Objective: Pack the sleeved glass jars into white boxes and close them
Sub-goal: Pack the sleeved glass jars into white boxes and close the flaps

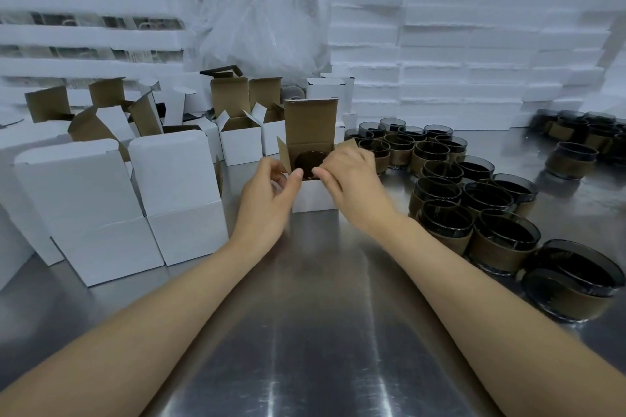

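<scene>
Both hands' fingers (298,176) flank open box (313,195) — jar (310,162) inside.

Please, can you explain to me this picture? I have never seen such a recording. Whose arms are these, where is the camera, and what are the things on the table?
There is no machine: a person wears a camera on the head, looking down at their own arms. The left hand and right hand work at the side flaps of an open white box with a glass jar inside. On the metal table stand sleeved jars to the right and closed boxes to the left. Neither hand carries anything.
</scene>
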The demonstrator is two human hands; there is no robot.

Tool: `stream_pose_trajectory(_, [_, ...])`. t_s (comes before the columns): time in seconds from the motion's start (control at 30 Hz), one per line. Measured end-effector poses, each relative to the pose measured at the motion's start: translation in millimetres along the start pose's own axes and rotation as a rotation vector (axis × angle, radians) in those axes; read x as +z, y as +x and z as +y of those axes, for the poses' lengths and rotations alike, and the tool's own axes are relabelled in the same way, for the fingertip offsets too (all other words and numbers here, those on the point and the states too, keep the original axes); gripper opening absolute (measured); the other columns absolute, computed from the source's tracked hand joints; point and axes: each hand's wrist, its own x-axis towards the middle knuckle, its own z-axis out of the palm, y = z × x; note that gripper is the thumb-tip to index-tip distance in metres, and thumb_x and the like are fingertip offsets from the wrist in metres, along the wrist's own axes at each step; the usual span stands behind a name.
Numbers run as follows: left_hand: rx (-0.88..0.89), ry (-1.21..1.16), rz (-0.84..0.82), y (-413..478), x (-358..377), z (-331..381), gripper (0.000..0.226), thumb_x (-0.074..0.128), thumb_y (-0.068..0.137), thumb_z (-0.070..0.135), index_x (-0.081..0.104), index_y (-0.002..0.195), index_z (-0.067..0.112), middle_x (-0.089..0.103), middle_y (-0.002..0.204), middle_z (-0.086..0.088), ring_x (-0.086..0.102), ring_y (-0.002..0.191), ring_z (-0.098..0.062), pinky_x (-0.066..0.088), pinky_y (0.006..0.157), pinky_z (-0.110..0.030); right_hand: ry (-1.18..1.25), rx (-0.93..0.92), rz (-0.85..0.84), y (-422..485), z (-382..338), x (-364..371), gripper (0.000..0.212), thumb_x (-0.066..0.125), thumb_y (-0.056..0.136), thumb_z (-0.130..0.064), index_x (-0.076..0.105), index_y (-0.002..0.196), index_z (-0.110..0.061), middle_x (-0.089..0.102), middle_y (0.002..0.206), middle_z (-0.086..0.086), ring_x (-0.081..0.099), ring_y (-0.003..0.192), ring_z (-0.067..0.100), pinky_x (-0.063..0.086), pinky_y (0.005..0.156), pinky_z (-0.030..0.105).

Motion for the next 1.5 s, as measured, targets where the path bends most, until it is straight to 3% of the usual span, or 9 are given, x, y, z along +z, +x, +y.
stream_pose_trajectory(0.2, [0.019, -0.041, 0.052, 3, -1, -3, 0.032, 0.056, 0.095, 0.036, 0.048, 0.121, 0.020, 0.048, 0.117, 0.005, 0.053, 0.095, -0.003, 0.036, 0.068, 0.002, 0.218, 0.012, 0.153, -4, 5, 3, 0.019, 0.050, 0.096, -0.006, 0.068, 0.100, -0.002, 0.066, 0.096, 0.008, 0.052, 0.099, 0.018, 0.036, 0.093, 0.026])
stream_pose_trajectory(0.33, [0.026, -0.057, -0.021, 3, -2, -2, 0.038, 0.053, 0.097, 0.031, 0.043, 0.134, 0.031, 0.038, 0.127, 0.016, 0.046, 0.112, 0.003, 0.036, 0.077, -0.001, 0.499, 0.393, 0.508, -2, 6, 8, 0.037, 0.037, 0.097, 0.002, 0.047, 0.133, -0.002, 0.050, 0.123, 0.006, 0.046, 0.120, 0.019, 0.034, 0.106, 0.025])
stream_pose_trajectory(0.47, [0.051, -0.057, -0.113, 2, -1, 0, 0.033, 0.050, 0.098, 0.032, 0.051, 0.130, 0.028, 0.040, 0.135, 0.011, 0.044, 0.121, -0.001, 0.036, 0.080, 0.004, 0.969, 0.691, 0.365, -2, 5, 13, 0.040, 0.037, 0.102, -0.005, 0.036, 0.141, -0.010, 0.062, 0.119, 0.007, 0.056, 0.118, 0.018, 0.040, 0.108, 0.032])
stream_pose_trajectory(0.63, [0.022, 0.015, -0.155, 5, -3, 1, 0.028, 0.040, 0.101, 0.037, 0.057, 0.120, 0.027, 0.034, 0.148, 0.011, 0.040, 0.130, -0.005, 0.029, 0.099, -0.018, 0.780, 0.573, 0.188, -1, 8, 13, 0.019, 0.051, 0.098, -0.018, 0.067, 0.108, -0.016, 0.066, 0.110, 0.003, 0.059, 0.105, 0.013, 0.045, 0.096, 0.029])
stream_pose_trajectory(0.77, [0.029, -0.034, -0.160, 6, -4, 3, 0.016, 0.044, 0.100, 0.035, 0.059, 0.101, 0.028, 0.034, 0.150, 0.014, 0.032, 0.136, -0.003, 0.025, 0.095, -0.012, 0.827, 0.592, 0.124, 0, 9, 9, 0.008, 0.063, 0.092, -0.020, 0.069, 0.090, -0.022, 0.059, 0.105, -0.002, 0.054, 0.094, -0.001, 0.040, 0.089, 0.017])
stream_pose_trajectory(1.03, [0.057, -0.027, -0.142, 6, -1, 2, 0.020, 0.043, 0.101, 0.030, 0.058, 0.102, 0.016, 0.032, 0.151, 0.016, 0.027, 0.136, 0.003, 0.022, 0.096, -0.009, 1.106, 0.577, 0.078, 3, 4, 18, 0.064, 0.043, 0.092, 0.007, 0.025, 0.145, -0.026, 0.041, 0.143, -0.001, 0.038, 0.134, 0.011, 0.032, 0.109, 0.026])
stream_pose_trajectory(1.17, [0.048, -0.103, -0.129, 3, -1, 6, 0.029, 0.044, 0.101, 0.024, 0.052, 0.128, 0.020, 0.043, 0.140, 0.008, 0.044, 0.123, 0.000, 0.038, 0.096, -0.007, 0.987, 0.499, 0.084, 0, 3, 16, 0.040, 0.045, 0.097, -0.002, 0.048, 0.129, -0.027, 0.051, 0.132, -0.001, 0.047, 0.124, 0.008, 0.038, 0.105, 0.024])
stream_pose_trajectory(1.33, [-0.021, -0.095, -0.124, 1, 1, 7, 0.039, 0.044, 0.101, 0.030, 0.040, 0.139, 0.023, 0.041, 0.138, 0.009, 0.040, 0.126, -0.003, 0.031, 0.073, 0.007, 1.075, 0.559, 0.068, -4, 5, 15, 0.030, 0.034, 0.103, -0.018, 0.061, 0.113, -0.026, 0.054, 0.131, -0.002, 0.049, 0.123, 0.011, 0.041, 0.103, 0.028])
stream_pose_trajectory(1.5, [-0.044, -0.170, -0.119, -1, 0, 7, 0.030, 0.048, 0.099, 0.026, 0.040, 0.128, 0.026, 0.046, 0.128, 0.010, 0.042, 0.117, 0.000, 0.032, 0.070, 0.010, 0.877, 0.435, 0.103, -7, 0, 17, 0.023, 0.054, 0.097, -0.019, 0.055, 0.120, -0.017, 0.052, 0.126, 0.006, 0.049, 0.113, 0.012, 0.038, 0.083, 0.005])
